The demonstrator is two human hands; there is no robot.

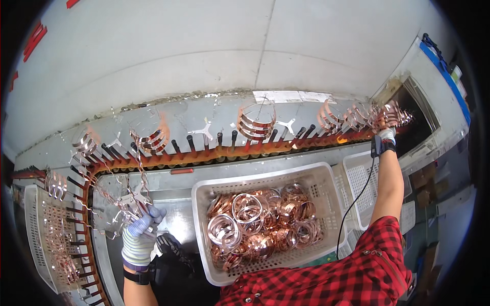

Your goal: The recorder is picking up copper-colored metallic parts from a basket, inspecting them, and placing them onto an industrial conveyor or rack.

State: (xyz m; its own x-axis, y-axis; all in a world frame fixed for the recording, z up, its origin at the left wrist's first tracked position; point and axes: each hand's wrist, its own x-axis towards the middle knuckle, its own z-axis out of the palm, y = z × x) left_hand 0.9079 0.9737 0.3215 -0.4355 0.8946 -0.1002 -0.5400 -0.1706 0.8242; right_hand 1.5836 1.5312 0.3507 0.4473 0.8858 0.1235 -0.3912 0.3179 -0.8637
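A pale wall (326,56) fills the upper half of the frame. Below it, an orange-brown track (219,152) set with dark rods bends across the middle and down the left side, with clusters of coppery rings (258,129) hanging above it. A big white perforated basket (329,204), heaped with shiny copper-coloured rings (260,247), sits at lower centre, and a second basket (31,219) stands at far left. The left hand (140,232), in a striped glove, is at lower left, its fingers pinching a silver wire rack (133,200) that rises just above them. The right hand (388,134), also gloved, reaches to a ring bundle (389,116) at right, beside a dark opening; whether its fingers grip or only touch it, I cannot tell. A small red stick (182,171) lies left of centre, near the track.
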